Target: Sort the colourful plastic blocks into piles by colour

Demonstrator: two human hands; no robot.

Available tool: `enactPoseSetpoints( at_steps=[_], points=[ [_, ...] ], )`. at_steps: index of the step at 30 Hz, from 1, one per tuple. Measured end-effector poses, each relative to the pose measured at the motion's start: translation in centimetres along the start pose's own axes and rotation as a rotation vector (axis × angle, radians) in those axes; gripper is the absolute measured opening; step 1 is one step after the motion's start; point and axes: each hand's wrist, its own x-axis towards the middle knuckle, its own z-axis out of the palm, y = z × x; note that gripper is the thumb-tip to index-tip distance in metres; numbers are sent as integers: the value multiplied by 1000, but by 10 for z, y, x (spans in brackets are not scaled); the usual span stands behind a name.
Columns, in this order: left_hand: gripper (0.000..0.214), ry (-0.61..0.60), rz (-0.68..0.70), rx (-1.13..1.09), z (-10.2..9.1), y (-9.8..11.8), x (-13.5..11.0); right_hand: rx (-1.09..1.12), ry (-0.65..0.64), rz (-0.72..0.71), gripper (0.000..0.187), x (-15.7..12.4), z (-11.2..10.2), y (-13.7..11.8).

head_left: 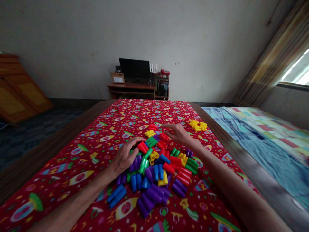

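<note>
The room is dim, its soft daylight coming from the window [297, 69] beyond the right edge of the table [263, 183]; the glass is washed out to white, and a pale sheen lies along the bare wood on that side — the floor [60, 117] past the left edge sinks into shadow. Small highlights glint on the plastic blocks [163, 159]. The wide lens bends the view, tilting the cabinet [21, 88] and stretching the forearms [228, 178] toward the near end, while detail beyond the far edge looks soft.
</note>
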Motion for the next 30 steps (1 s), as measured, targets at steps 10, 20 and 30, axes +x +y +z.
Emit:
enactPoseSetpoints(
  at_steps=[10, 20, 30],
  points=[
    [41, -21, 17, -10, 3, -5, 2, -114, -252, -114, 37, 19, 55, -28],
    [39, -5, 19, -29, 2, -2, 0, -125, 244, 74, 26, 4, -10, 26],
    [41, -15, -4, -12, 1, 2, 1, -512, 191, 563, 25, -48, -55, 100]
  ],
)
